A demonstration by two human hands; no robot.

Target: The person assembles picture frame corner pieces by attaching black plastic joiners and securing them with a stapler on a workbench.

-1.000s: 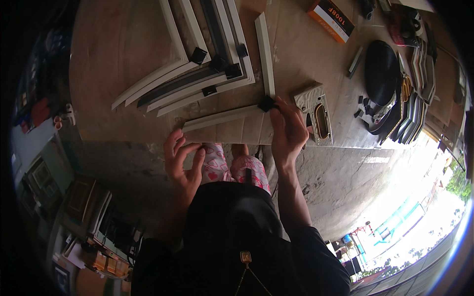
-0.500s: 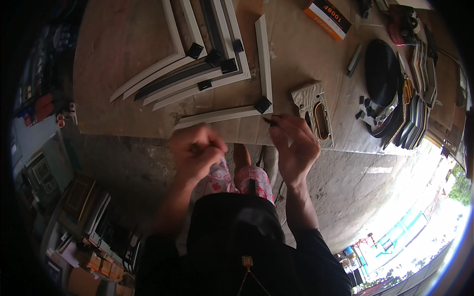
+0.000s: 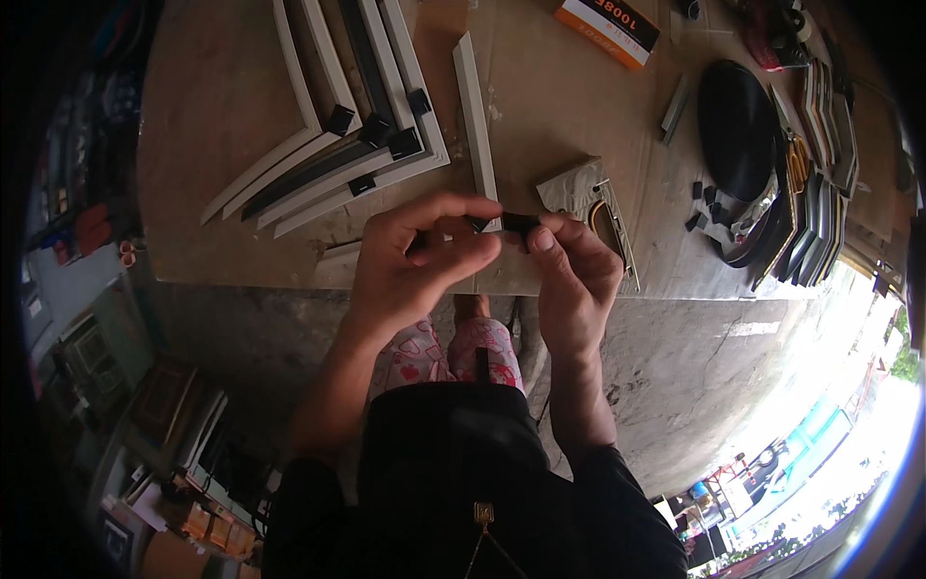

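Observation:
Above the table's near edge, my right hand [image 3: 582,275] pinches a small black corner piece [image 3: 521,223] between thumb and fingers. My left hand [image 3: 410,253] meets its left end, index fingertip at the upper edge and thumb tip at the lower. Behind the hands lies a white L-shaped frame strip [image 3: 475,121]; my left hand hides much of its corner and near leg. To the right of it rests a metal staple gun [image 3: 573,185], partly behind my right hand. Several white and grey L-shaped strips [image 3: 386,159] lie nested at the left, with black corner pieces [image 3: 405,144] on them.
Cardboard [image 3: 207,116] covers the table. An orange-and-black box [image 3: 608,31] stands at the back. On the right are a black oval roll [image 3: 738,125], loose black pieces [image 3: 712,201], yellow-handled scissors [image 3: 797,164] and stacked angled profile samples [image 3: 805,241]. A short grey strip [image 3: 675,108] lies nearby.
My left hand has moved right and up to the black corner piece. My right hand has stayed near its place, still pinching it. The view has shifted, so the table things appear further left.

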